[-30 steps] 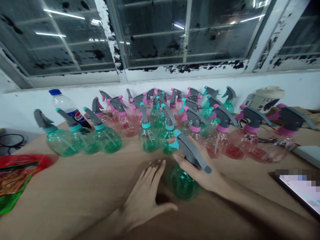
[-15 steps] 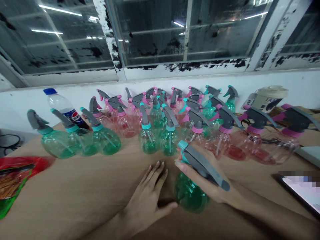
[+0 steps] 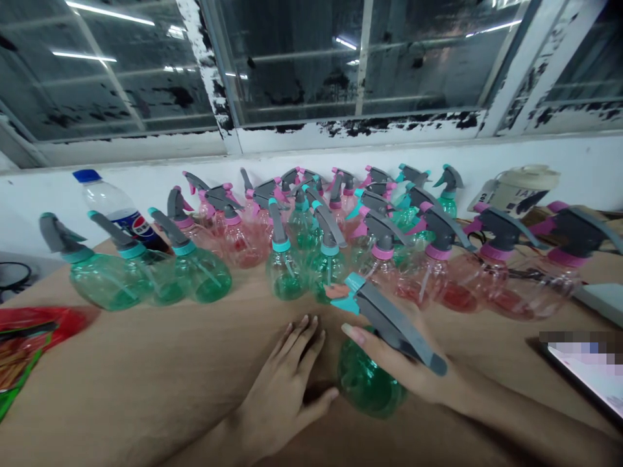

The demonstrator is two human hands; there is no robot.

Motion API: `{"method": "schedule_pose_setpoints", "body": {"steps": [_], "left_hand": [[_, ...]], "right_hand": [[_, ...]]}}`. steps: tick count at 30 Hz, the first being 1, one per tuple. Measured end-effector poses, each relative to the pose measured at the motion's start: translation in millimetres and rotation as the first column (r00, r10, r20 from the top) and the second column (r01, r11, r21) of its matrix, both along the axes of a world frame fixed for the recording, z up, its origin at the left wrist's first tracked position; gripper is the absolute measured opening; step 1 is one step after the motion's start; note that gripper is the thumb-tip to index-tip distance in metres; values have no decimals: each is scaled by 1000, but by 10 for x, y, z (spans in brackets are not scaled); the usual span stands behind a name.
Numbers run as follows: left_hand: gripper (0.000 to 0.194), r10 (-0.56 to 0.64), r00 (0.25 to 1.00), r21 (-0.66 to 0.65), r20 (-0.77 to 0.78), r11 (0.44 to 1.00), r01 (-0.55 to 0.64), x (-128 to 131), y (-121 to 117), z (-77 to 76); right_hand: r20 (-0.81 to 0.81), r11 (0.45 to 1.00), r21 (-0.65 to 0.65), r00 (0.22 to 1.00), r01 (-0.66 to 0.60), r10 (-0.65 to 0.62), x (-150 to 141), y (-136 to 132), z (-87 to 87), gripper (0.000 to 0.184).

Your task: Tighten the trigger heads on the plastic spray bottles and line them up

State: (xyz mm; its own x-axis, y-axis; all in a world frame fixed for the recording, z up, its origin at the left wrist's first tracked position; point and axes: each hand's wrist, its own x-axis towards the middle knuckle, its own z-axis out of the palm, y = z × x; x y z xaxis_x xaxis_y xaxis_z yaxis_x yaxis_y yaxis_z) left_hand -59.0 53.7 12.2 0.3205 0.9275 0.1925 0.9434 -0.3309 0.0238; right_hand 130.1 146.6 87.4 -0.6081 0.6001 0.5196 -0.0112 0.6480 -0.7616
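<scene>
My right hand (image 3: 403, 363) grips the grey trigger head (image 3: 389, 321) of a green spray bottle (image 3: 367, 386) that rests on the wooden table (image 3: 146, 376), its teal nozzle pointing left. My left hand (image 3: 285, 389) lies flat on the table just left of that bottle, fingers stretched out, thumb near the bottle's base, holding nothing.
Behind stand several green and pink spray bottles (image 3: 287, 259) in rows up to the white wall. A Pepsi bottle (image 3: 114, 207) is at the back left, a red and green snack bag (image 3: 29, 344) at the left edge, a phone (image 3: 588, 376) at the right, a cream container (image 3: 520, 188) back right.
My right hand has tilted the spray head and shifted the green bottle slightly toward me and to the right. My left hand has stayed flat in place.
</scene>
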Motion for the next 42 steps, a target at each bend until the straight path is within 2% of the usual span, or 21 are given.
{"method": "schedule_pose_setpoints", "body": {"steps": [3,11,15,16,19,21,25,28,35,39,42], "left_hand": [[67,3,1000,13,-3,1000,-3,-9,-5,-29],[67,14,1000,-51,9,999,-13,5,7,33],[66,12,1000,-45,4,999,-12,8,3,44],[66,12,1000,-39,4,999,-12,8,0,43],[64,12,1000,-37,9,999,-12,14,-4,44],[64,13,1000,-42,10,999,-13,20,-2,47],[64,19,1000,-49,-3,999,-19,29,4,42],[61,24,1000,-53,-6,998,-24,31,2,39],[61,26,1000,-64,13,998,-25,31,7,58],[60,27,999,-74,26,997,-25,31,7,56],[61,28,999,-78,33,997,-26,31,5,50]], "right_hand": [[-24,999,-37,1000,-13,12,1,7,-21,26],[7,999,-8,999,38,-38,13,33,-18,4],[13,999,29,1000,25,-25,16,31,-5,4],[16,1000,24,1000,7,-7,15,31,-7,5],[-3,999,-20,999,-34,34,12,33,-24,24],[0,999,-32,999,-37,37,12,35,-28,28],[38,999,48,999,5,-6,14,27,13,10],[42,997,69,999,19,-22,14,25,24,7],[11,999,42,1000,0,0,16,49,-56,25],[18,999,48,1000,-3,2,19,39,-7,9],[57,998,59,998,-6,3,27,33,28,4]]}}
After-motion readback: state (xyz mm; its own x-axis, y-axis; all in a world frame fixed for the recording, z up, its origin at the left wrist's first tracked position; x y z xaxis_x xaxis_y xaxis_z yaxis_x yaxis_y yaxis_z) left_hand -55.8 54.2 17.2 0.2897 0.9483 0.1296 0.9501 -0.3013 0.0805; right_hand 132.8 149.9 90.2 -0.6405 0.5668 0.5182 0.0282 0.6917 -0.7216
